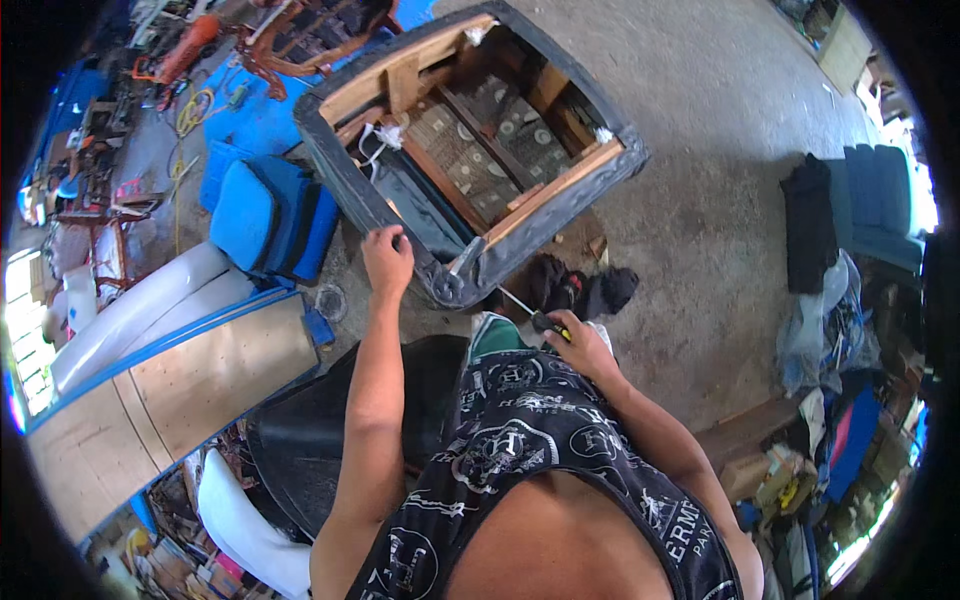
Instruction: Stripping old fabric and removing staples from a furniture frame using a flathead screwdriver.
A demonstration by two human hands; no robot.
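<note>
An upturned armchair frame (pixel 590 160), dark grey upholstery around bare wooden rails, lies in front of me with its inside showing. My left hand (pixel 388 262) grips its near left edge, fingers curled over the dark covering. In my right hand (pixel 580 345) is a screwdriver (pixel 518 303), held by its black and yellow handle. Its thin metal shaft points at the near corner of the frame, where the covering is wrinkled. Whether the tip touches the frame I cannot tell.
Blue cushions (pixel 243 215) are stacked left of the frame, behind a long plywood panel (pixel 160 400) with blue edges. A dark cloth bundle (pixel 600 292) lies on the concrete floor (pixel 700 250). At the right stands a blue seat (pixel 880 205) beside clear plastic wrapping (pixel 815 335).
</note>
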